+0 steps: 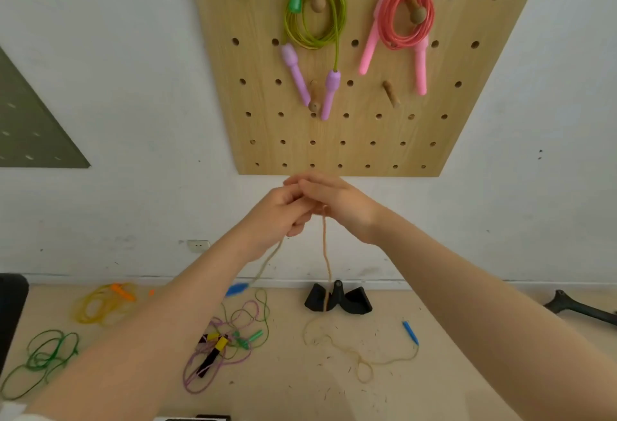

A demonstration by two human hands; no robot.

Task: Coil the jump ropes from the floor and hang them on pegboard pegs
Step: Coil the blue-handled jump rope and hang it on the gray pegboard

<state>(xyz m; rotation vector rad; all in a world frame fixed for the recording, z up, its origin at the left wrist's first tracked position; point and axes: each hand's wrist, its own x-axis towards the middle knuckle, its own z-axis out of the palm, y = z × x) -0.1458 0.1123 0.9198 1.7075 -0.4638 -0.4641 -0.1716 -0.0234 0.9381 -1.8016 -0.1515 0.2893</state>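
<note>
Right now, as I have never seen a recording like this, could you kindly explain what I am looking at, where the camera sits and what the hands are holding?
There is no machine here: a person wears one wide-angle camera on the head, looking forward and down, so the two bare arms reaching in are their own.

The left hand and the right hand meet in front of a white wall and both grip a tan jump rope. Its two strands hang down to the floor; one blue handle dangles near the left forearm, the other blue handle lies on the floor.

Above is a wooden pegboard. A coiled yellow-green rope and a coiled pink rope already hang on pegs there.

On the floor lie a yellow rope, a green rope and a tangled pile of ropes.
</note>
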